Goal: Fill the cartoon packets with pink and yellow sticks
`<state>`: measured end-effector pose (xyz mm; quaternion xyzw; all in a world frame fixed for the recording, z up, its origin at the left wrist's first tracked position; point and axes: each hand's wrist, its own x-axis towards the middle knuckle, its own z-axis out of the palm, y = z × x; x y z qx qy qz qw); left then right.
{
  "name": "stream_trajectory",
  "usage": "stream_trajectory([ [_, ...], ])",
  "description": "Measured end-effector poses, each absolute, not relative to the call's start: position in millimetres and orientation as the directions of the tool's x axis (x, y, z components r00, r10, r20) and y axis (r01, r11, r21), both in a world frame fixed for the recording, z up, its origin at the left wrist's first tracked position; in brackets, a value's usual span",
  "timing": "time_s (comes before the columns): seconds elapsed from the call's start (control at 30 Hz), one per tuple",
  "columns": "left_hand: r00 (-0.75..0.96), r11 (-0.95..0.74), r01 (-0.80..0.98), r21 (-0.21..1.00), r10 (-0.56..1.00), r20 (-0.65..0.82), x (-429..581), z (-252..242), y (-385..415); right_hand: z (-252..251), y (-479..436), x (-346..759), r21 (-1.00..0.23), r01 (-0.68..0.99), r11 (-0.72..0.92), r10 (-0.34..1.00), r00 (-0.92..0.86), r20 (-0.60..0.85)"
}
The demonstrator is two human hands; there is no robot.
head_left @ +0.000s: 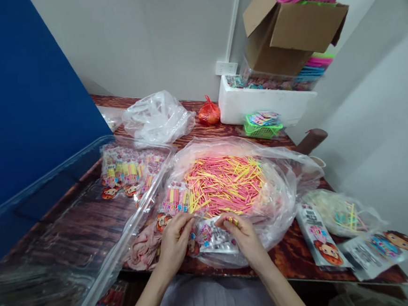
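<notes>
A big clear plastic bag [284,184] lies open on the wooden table, holding a heap of pink and yellow sticks [223,182]. At its near edge my left hand [174,242] is closed, pinching the rim of a small printed packet [214,239]. My right hand [244,234] is closed on a small bunch of sticks [232,221] at the packet's other side. A filled packet [175,201] of sticks lies just beyond my left hand.
A large clear plastic tray [73,248] at the left holds several filled packets [128,173]. Empty printed packets [322,242] and a small bag of sticks [346,215] lie at the right. Behind are a crumpled clear bag [157,116], a red bag [208,112], a green basket [261,126], a white foam box [256,104] and a cardboard box [289,33].
</notes>
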<state>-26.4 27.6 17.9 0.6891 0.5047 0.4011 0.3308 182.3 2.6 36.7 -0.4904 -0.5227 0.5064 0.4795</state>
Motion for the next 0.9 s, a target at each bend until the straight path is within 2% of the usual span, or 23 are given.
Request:
stream_trajectory([
  [0.47,0.110,-0.271,0.399,0.876,0.963,0.248,-27.1,19.5,29.5,39.1,1.1,173.8,-0.999,0.030,0.026,0.996,-0.088,0.024],
  [0.7,0.054,-0.215,0.408,0.888,0.976,0.211,-31.6,26.5,27.8,36.5,0.1,173.3,-1.000,0.026,0.011,0.998,-0.055,0.009],
  [0.9,-0.046,-0.105,0.260,0.960,0.992,0.121,-33.7,15.5,29.9,37.6,-2.5,174.8,-1.000,0.016,-0.025,0.999,-0.040,-0.026],
])
